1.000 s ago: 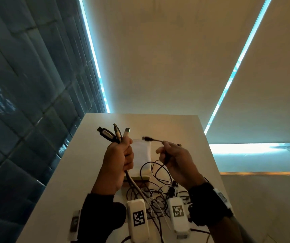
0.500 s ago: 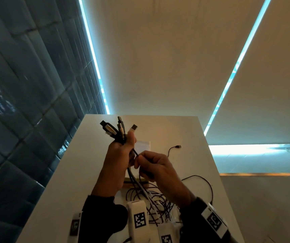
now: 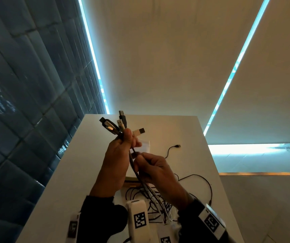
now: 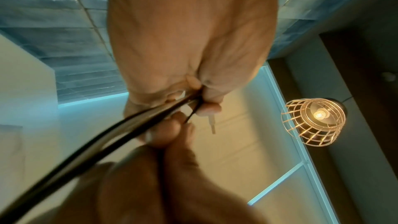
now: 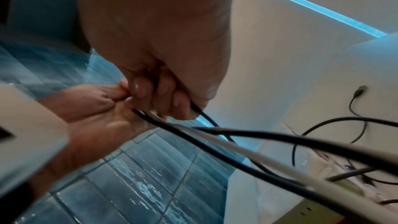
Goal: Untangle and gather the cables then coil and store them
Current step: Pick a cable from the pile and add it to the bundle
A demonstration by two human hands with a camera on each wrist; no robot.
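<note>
Black and white cables (image 3: 137, 174) are bunched in your left hand (image 3: 118, 155), plugs (image 3: 121, 123) fanning above it. Just below, your right hand (image 3: 154, 171) pinches those same strands. Your wrists hide part of the tangle (image 3: 151, 202) on the table (image 3: 184, 130).

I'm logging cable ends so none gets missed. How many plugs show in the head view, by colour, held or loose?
Black plugs in left hand: 2
White plugs in left hand: 2
Loose black plug on table: 1
Total: 5
</note>
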